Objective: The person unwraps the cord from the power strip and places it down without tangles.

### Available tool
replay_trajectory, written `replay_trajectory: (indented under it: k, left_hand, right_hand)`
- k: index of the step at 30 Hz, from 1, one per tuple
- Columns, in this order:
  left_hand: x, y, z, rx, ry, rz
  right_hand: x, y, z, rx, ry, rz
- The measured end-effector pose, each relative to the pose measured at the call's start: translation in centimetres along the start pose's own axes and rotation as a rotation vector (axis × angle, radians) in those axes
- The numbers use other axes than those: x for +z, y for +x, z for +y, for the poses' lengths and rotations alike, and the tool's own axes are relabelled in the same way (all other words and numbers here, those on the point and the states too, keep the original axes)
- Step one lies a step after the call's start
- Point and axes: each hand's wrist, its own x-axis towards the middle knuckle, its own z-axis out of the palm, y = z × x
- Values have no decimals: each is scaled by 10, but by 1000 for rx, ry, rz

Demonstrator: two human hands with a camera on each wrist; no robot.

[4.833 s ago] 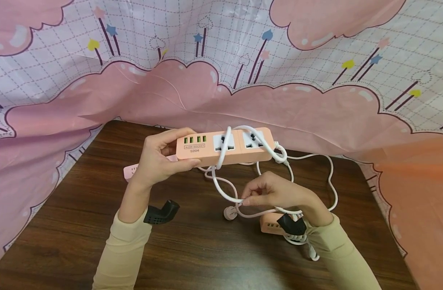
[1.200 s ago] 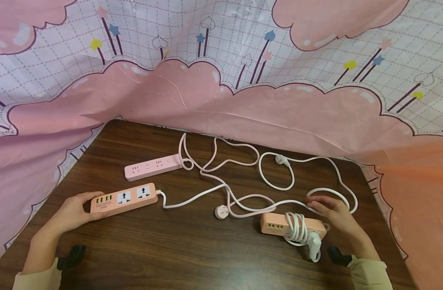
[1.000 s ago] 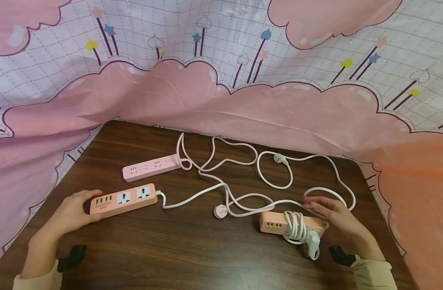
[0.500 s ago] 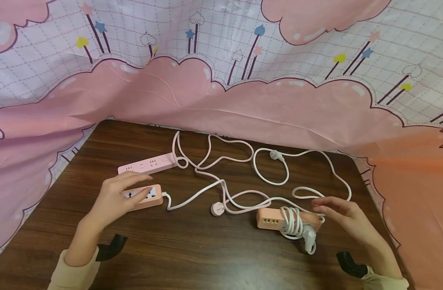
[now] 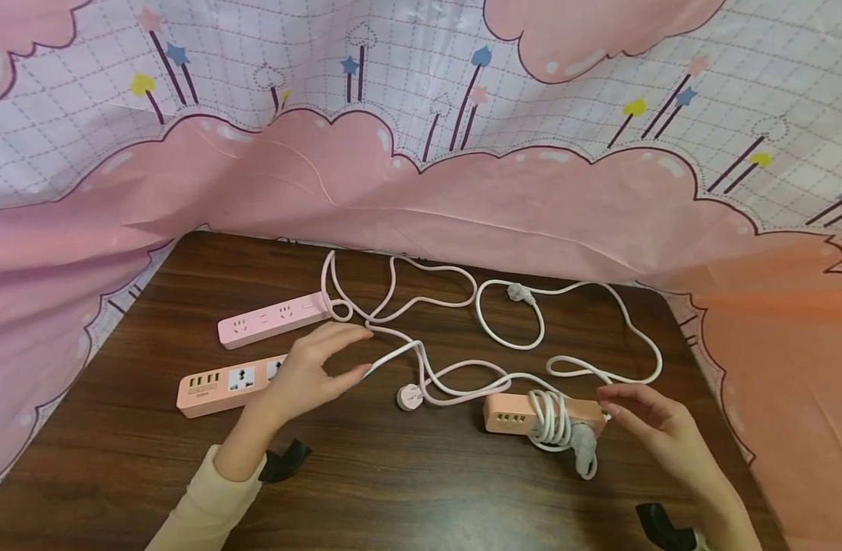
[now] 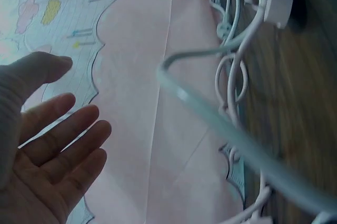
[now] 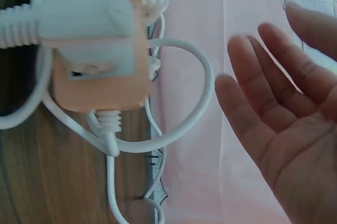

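My left hand [image 5: 311, 383] hovers with fingers spread over the right end of a peach power strip [image 5: 210, 392], hiding part of it and the start of its white cord [image 5: 393, 353]. In the left wrist view that hand [image 6: 58, 150] holds nothing, and the cord [image 6: 200, 105] arches past it. My right hand [image 5: 658, 432], also holding nothing, is beside the right end of a second peach power strip [image 5: 507, 413]. White cord [image 5: 550, 418] is coiled round this strip, and its plug [image 5: 583, 448] sits in a socket. The right wrist view shows the hand [image 7: 284, 108] apart from the plug [image 7: 87, 21].
A pink power strip [image 5: 272, 320] lies farther back on the brown table [image 5: 393, 490]. Its pink cord [image 5: 455, 268] loops across the middle to a round plug [image 5: 410, 397], crossing the white cord. Another white plug [image 5: 519, 293] lies at the back right. A patterned curtain [image 5: 421, 207] hangs behind.
The first peach strip, earlier held up with cord looped over it, now lies on the table, cord unwound. My left hand has let go and moved right; my right hand has shifted slightly.
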Motion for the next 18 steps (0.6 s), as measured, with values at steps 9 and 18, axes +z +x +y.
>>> replay_trajectory:
  k: [9, 18]
  left_hand:
    - [44, 13, 11, 74, -42, -55]
    - [88, 26, 28, 131, -42, -123]
  right_hand:
    - [16, -5, 1, -77, -45, 140]
    - [27, -9, 3, -159, -154, 205]
